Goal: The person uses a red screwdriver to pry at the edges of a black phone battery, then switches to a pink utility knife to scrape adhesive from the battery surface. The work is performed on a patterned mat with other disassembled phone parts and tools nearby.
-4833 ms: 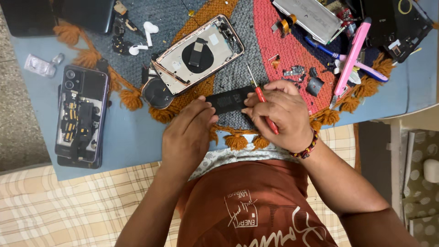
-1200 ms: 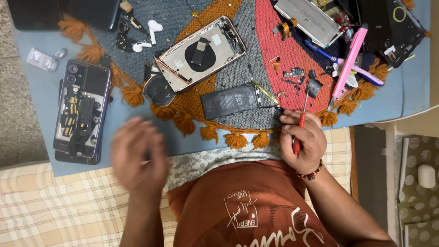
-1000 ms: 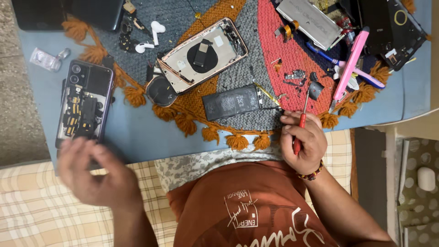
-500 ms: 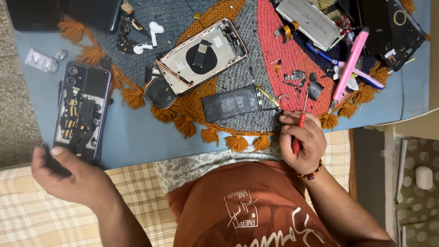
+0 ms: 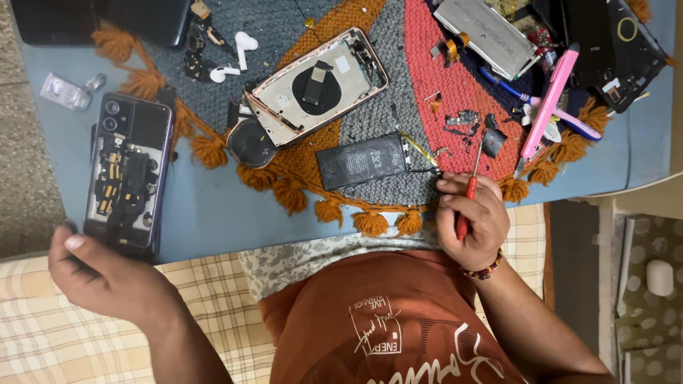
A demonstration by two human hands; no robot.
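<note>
At table's left edge, left hand (image 5: 107, 274) has swung over from the battery (image 5: 364, 161) and now pinches the opened dark phone (image 5: 128, 181) at its near end. Right hand (image 5: 473, 220) stays fisted around the red screwdriver (image 5: 466, 195); work shifts to that phone.

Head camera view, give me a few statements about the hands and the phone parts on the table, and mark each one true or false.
1. The right hand grips a red-handled screwdriver. True.
2. The left hand rests on the black battery. False: it is at the near end of the opened dark phone, far from the battery.
3. The battery lies on the woven mat. True.
4. The pink tool lies beside the white earbuds. False: it is on the opposite side of the mat.
5. The silver phone housing lies open, insides showing. True.
</note>
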